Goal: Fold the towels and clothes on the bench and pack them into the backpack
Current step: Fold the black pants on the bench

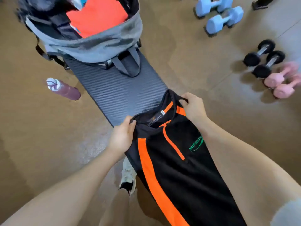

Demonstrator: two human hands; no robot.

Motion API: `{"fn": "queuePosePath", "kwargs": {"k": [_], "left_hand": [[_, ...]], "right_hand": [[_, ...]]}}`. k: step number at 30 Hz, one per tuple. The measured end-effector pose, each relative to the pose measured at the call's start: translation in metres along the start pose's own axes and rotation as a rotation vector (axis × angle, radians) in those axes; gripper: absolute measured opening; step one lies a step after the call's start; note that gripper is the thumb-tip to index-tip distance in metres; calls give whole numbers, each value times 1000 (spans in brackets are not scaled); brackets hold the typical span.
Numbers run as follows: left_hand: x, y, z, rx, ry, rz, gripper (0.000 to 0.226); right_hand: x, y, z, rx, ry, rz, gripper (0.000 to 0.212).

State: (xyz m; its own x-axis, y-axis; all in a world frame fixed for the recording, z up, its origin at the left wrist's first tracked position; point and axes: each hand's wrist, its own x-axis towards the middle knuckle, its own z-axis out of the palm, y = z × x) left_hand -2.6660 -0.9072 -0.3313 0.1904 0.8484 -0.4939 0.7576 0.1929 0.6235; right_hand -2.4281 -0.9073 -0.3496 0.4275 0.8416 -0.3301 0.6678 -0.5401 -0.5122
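While our left hand (122, 136) pinches the near shoulder of the black shirt (175, 160), fingers curled over the fabric edge by the collar, our right hand (193, 106) grips the far shoulder the same way, thumb and fingers closed on a fold of cloth. We hold the shirt up by both shoulders over the near end of the tabletop (117, 93); it hangs down toward us, front side up. It has orange stripes, an orange zipper below the neck and a green logo on the chest. Beyond it the ribbed dark tabletop runs to the backpack (91, 46), grey, standing open at the far end. Inside it we see a folded orange-red item (97, 15) lying flat near the top. On the floor (187, 51) left of the tabletop stands a maroon bottle (65, 89) with a pale cap. To the right lie blue dumbbells (219, 15), black dumbbells (263, 59) and pink dumbbells (281, 82), well apart from the tabletop. A pale shoe (127, 173) shows under the shirt's left edge.
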Motion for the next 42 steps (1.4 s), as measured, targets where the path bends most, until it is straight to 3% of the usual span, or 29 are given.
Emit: {"fn": "queuePosePath", "kwargs": {"k": [10,14,17,21,23,26,31,34,36,38,40,42], "left_hand": [[145,-40,-82,98,228,-123,27],[150,-49,-80,-80,252,-264,34],[132,-52,-68,-264,265,-354,32],[94,-73,-56,-384,92,-449,29],[73,-87,-52,-412,-46,-489,31],[46,-97,-46,-486,-178,-525,12],[30,-94,-49,-767,-269,-384,17],[21,-99,-59,-628,-363,-277,20],[16,-100,-65,-422,-386,-203,27],[17,-93,-72,-383,-330,-201,23],[20,-83,-77,-395,-227,-278,25],[22,-79,-81,-463,-236,-424,27]], "right_hand": [[121,-96,67,161,-28,-88,28],[101,-89,75,112,25,-269,38],[36,-63,76,-47,24,-304,30],[-58,-40,84,-221,-150,-342,22],[-91,-38,92,-262,-253,-279,27],[-126,-45,108,-199,-320,-106,41],[-143,-45,129,-62,-205,-10,56],[-154,-44,133,38,-247,38,60],[-162,-46,130,81,-271,71,63],[-170,-49,126,53,-302,71,70],[-180,-57,122,-70,-295,33,80],[-188,-71,124,-151,-220,-13,85]]}}
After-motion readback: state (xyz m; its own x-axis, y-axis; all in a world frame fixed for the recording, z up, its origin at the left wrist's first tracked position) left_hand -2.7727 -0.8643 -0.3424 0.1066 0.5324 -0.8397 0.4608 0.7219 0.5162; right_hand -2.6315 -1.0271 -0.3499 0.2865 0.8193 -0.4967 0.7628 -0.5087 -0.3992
